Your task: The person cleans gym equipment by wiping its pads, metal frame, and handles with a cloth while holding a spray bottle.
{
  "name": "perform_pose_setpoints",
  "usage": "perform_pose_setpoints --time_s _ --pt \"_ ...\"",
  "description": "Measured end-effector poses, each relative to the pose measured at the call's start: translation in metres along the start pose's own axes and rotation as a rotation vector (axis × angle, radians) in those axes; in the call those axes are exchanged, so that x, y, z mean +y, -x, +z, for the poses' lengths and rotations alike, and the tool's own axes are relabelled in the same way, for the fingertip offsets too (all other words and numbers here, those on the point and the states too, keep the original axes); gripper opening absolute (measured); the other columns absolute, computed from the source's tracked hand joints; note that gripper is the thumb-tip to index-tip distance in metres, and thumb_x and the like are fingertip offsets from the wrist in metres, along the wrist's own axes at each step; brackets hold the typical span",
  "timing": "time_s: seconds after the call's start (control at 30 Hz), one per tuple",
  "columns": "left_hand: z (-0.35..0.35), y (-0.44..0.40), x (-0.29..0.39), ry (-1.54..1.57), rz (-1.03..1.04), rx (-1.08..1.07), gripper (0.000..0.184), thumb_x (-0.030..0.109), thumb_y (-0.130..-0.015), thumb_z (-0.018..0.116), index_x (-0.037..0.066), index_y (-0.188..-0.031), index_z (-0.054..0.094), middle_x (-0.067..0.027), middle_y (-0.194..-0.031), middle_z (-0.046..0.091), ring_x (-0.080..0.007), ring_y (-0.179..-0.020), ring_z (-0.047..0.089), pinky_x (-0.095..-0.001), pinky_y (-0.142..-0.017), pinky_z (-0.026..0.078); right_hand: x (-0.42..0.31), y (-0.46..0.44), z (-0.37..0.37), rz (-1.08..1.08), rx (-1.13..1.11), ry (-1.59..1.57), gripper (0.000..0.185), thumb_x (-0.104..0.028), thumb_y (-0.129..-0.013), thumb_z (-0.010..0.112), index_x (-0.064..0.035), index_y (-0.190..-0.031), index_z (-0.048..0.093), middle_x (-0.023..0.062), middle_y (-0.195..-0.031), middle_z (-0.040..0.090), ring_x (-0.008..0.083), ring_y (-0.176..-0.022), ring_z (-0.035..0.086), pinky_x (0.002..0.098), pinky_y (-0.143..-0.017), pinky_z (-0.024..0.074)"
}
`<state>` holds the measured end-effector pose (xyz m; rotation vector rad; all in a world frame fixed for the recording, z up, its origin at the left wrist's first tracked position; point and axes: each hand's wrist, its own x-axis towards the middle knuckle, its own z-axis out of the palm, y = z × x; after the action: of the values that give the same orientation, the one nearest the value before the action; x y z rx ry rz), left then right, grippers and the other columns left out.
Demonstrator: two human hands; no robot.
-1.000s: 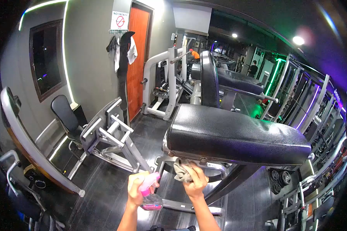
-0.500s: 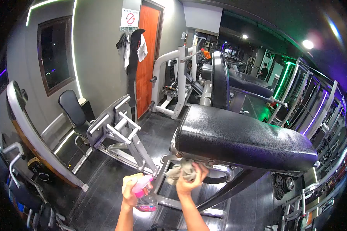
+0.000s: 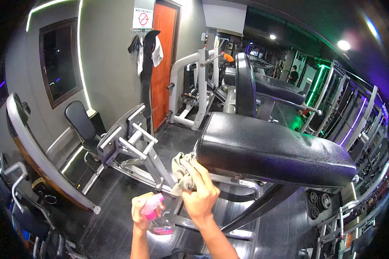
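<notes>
My left hand [image 3: 141, 212] is wrapped round the neck of a spray bottle [image 3: 161, 228] with a pink trigger head and a clear body with a pink label. It is held low, over the dark floor. In my right hand [image 3: 199, 194] is a crumpled grey-beige cloth [image 3: 183, 172], gripped with the fingers stretched along it. The cloth is at the near left corner of a black padded bench [image 3: 272, 146], against or very close to its end. Whether it presses on the padding or the metal below, I cannot tell.
A grey metal machine frame [image 3: 134, 146] stands left of the bench, with a black seat [image 3: 81, 121] behind it. Clothes [image 3: 149, 52] hang beside an orange door [image 3: 164, 64]. Weight plates [image 3: 319, 202] lie at the lower right. Two people are far off at the back.
My right hand has moved the cloth up and left, from under the bench's edge to its left corner. My left hand with the spray bottle has shifted slightly left.
</notes>
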<state>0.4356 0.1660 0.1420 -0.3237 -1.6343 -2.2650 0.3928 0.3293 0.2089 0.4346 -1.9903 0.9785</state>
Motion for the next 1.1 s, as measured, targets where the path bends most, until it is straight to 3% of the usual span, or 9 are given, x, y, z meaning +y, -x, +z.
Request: perform_pose_setpoints --time_s 0.13,0.43,0.47,0.5,0.57,0.7,1.1 --pt "0.002 0.002 0.003 0.028 -0.018 0.007 0.066 0.052 -0.087 0.046 -0.010 -0.075 0.064 -0.0187 -0.065 0.063 -0.0229 -0.047 0.059 -0.0293 -0.039 0.046 0.005 0.003 -0.001 0.034 -0.098 0.037 0.065 0.003 -0.060 0.070 -0.0166 -0.121 0.070 0.0019 -0.130 0.065 0.0224 -0.097 0.071 0.0298 -0.076 0.0568" --pt "0.006 0.010 0.006 0.066 -0.030 -0.059 0.064 0.048 -0.087 0.044 -0.013 -0.079 0.065 -0.0190 -0.069 0.065 -0.0201 -0.050 0.060 -0.0271 -0.044 0.046 0.031 0.031 -0.013 -0.010 -0.059 0.018 0.060 0.000 -0.060 0.067 -0.0163 -0.118 0.071 0.0029 -0.124 0.068 0.0241 -0.095 0.072 0.0311 -0.077 0.0573" --pt "0.007 0.010 0.008 0.046 -0.022 -0.059 0.065 0.050 -0.087 0.045 -0.011 -0.076 0.064 -0.0184 -0.067 0.064 -0.0216 -0.049 0.060 -0.0282 -0.042 0.046 0.030 0.033 -0.023 0.088 -0.082 -0.022 0.057 0.003 -0.058 0.067 -0.0104 -0.113 0.073 0.0108 -0.116 0.071 0.0268 -0.103 0.070 0.0329 -0.086 0.0561" --pt "0.008 0.010 0.009 0.028 -0.016 -0.057 0.066 0.052 -0.087 0.045 -0.010 -0.073 0.064 -0.0179 -0.065 0.063 -0.0230 -0.048 0.060 -0.0292 -0.041 0.046 0.032 0.033 -0.031 0.063 -0.061 -0.007 0.058 0.003 -0.057 0.066 -0.0102 -0.113 0.073 0.0121 -0.116 0.070 0.0273 -0.103 0.070 0.0330 -0.085 0.0566" --pt "0.005 0.009 0.004 0.038 -0.012 -0.067 0.067 0.052 -0.087 0.045 -0.010 -0.073 0.064 -0.0182 -0.065 0.064 -0.0229 -0.048 0.060 -0.0292 -0.041 0.046 0.037 0.029 -0.044 -0.102 0.010 -0.004 0.063 -0.002 -0.057 0.069 -0.0163 -0.118 0.071 0.0061 -0.121 0.069 0.0254 -0.097 0.071 0.0337 -0.079 0.0578" --pt "0.017 0.005 -0.003 0.063 -0.010 -0.098 0.067 0.052 -0.086 0.047 -0.012 -0.076 0.065 -0.0193 -0.067 0.065 -0.0227 -0.048 0.060 -0.0290 -0.041 0.047 0.024 0.004 -0.052 -0.130 -0.040 0.023 0.065 -0.001 -0.056 0.069 -0.0156 -0.119 0.070 0.0054 -0.121 0.068 0.0254 -0.098 0.071 0.0331 -0.079 0.0575" --pt "0.051 0.008 0.006 0.091 0.025 -0.192 0.065 0.049 -0.087 0.045 -0.013 -0.076 0.064 -0.0204 -0.065 0.064 -0.0219 -0.047 0.060 -0.0293 -0.044 0.047 0.015 -0.013 -0.108 0.066 -0.192 0.187 0.061 0.001 -0.060 0.065 -0.0187 -0.117 0.072 0.0054 -0.116 0.070 0.0263 -0.094 0.071 0.0333 -0.076 0.0565"
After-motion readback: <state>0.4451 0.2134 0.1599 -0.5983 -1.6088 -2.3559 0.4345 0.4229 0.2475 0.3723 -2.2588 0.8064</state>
